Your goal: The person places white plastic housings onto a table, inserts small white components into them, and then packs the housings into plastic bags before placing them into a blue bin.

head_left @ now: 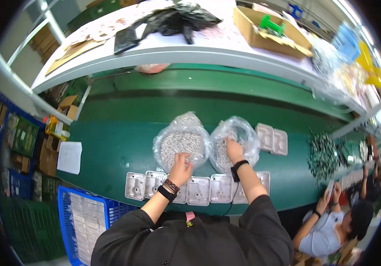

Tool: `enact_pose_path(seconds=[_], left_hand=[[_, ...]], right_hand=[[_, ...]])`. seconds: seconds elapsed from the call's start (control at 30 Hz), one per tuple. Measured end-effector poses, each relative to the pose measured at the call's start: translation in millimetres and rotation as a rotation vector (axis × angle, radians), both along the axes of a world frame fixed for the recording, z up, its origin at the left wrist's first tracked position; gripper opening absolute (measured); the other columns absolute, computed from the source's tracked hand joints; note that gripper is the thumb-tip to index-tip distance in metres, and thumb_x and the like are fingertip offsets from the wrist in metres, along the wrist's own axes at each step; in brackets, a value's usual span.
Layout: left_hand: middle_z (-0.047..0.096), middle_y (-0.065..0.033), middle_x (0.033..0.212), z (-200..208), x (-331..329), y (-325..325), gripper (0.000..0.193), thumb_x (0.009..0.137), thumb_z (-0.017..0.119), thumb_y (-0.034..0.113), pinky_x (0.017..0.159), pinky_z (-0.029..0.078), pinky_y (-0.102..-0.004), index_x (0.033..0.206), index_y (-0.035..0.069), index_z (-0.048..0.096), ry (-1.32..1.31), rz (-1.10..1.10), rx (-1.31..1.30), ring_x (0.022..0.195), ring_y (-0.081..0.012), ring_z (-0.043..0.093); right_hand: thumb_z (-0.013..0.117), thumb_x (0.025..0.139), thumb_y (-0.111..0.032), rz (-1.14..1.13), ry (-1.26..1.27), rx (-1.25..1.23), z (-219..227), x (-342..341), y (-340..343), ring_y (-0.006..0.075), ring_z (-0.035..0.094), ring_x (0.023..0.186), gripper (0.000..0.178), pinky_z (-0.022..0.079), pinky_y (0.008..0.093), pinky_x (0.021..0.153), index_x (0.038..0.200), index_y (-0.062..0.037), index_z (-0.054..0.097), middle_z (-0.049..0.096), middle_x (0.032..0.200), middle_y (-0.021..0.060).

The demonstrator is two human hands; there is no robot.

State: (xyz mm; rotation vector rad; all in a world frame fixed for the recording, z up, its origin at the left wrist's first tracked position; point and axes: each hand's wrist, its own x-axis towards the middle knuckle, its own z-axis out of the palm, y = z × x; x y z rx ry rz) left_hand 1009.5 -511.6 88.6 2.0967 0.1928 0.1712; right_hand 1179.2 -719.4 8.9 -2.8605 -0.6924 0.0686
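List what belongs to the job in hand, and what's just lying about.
Apparently in use:
left bag of small pale parts, left hand at its near edge
right bag, right hand at its mouth
row of pale housings

Apparently lying about:
black plastic
open cardboard box with green spool
white sheet

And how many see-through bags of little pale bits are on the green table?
2. The left bag is by the left hand; the right bag has the right hand at its opening.
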Motion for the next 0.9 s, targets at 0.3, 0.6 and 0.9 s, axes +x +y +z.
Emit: enact_pose_path(seconds=[0.3,0.6,0.9], left_hand=[[0.051,-0.0081,0.097,-18,38,-78,0.023,0.083,0.050,0.020,0.080,0.041,-0.0330,0.100,0.006,0.049,0.313,0.255,-1.364,0.091,-0.0200,0.053],[0.056,-0.0068,0.099,4,31,-153,0.025,0.083,0.049,0.024,0.084,0.043,-0.0346,0.101,0.007,0.052,0.452,0.410,-1.810,0.094,-0.0208,0.053],[0.055,-0.0033,0.092,-24,28,-198,0.018,0.084,0.046,0.023,0.081,0.041,-0.0324,0.093,0.009,0.052,0.343,0.012,-1.976,0.089,-0.0182,0.053]], right_hand=[[0.043,0.082,-0.020,-0.081,0.048,0.813,75,-32,8,0.0346,0.057,0.072,0.020,0.044,0.0427,0.063,0.086,-0.0049,0.055,0.059,0.076,0.0185],[0.055,0.073,-0.018,0.254,-0.235,0.996,111,-122,-29,0.0240,0.055,0.068,0.010,0.041,0.0361,0.063,0.079,-0.0108,0.058,0.056,0.068,0.0052],[0.054,0.076,-0.023,0.357,-0.189,0.976,106,-113,-84,0.0210,0.049,0.070,0.015,0.030,0.0350,0.073,0.081,-0.0088,0.057,0.054,0.075,0.0049]])
